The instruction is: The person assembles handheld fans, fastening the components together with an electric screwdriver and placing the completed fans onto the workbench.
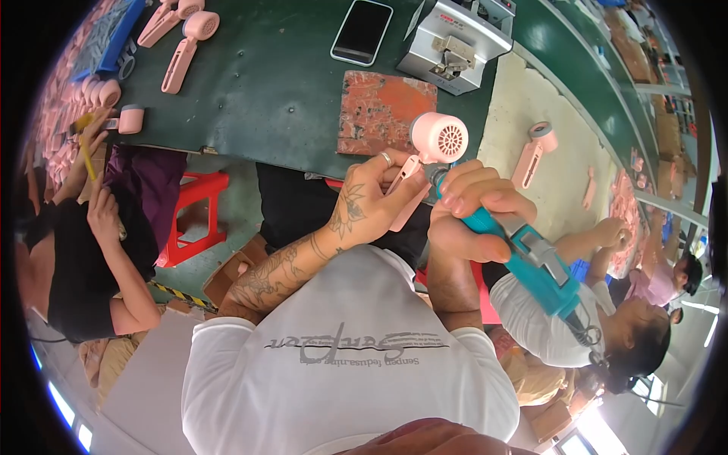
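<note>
A pink handheld fan [436,137] with a round vented head is up in front of me, just over the near table edge. My left hand [370,189] grips its slotted handle, which slants down toward me. Closed round a teal electric screwdriver [542,271] is my right hand [476,206]. The driver's nose points at the fan's neck, close beside my left fingertips. Whether the bit touches a screw is hidden by my fingers.
Behind the fan lies a worn reddish board [379,106] on the green table [265,83]. A phone [362,32] and a grey metal machine [457,45] stand farther back. Another pink fan [535,155] lies right; more are left by a blue crate [108,42]. Co-workers sit on both sides.
</note>
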`<action>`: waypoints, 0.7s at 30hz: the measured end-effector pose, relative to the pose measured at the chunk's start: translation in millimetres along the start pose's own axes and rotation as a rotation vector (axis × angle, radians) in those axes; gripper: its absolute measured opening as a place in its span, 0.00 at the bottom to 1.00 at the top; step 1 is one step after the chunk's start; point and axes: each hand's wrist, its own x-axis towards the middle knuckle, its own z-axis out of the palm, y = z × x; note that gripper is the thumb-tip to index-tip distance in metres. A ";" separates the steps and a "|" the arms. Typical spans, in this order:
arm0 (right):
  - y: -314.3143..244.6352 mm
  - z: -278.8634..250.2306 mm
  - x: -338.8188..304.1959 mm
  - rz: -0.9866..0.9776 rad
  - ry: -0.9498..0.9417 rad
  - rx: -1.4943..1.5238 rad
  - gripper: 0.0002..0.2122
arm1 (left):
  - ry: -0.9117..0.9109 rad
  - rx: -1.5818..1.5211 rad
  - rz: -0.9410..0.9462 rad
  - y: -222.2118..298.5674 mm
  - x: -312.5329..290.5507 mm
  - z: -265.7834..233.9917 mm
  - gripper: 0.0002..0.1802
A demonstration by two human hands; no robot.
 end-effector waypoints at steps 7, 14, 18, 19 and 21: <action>-3.6 -2.9 0.3 0.039 -0.047 0.009 0.29 | 0.028 0.215 0.026 4.7 -3.0 2.0 0.12; -2.7 -2.3 0.4 0.014 0.027 0.039 0.29 | 0.010 0.084 -0.015 -3.7 -0.9 1.3 0.13; -1.4 -0.5 6.1 -0.030 0.028 0.077 0.31 | 0.012 0.049 -0.023 1.6 0.3 -0.5 0.14; -2.0 0.5 8.6 -0.045 0.034 0.086 0.33 | 0.034 0.077 -0.017 1.2 1.0 -2.4 0.14; -7.2 -1.1 14.2 -0.040 0.041 0.065 0.34 | 0.076 0.074 0.036 -9.3 4.2 -7.6 0.16</action>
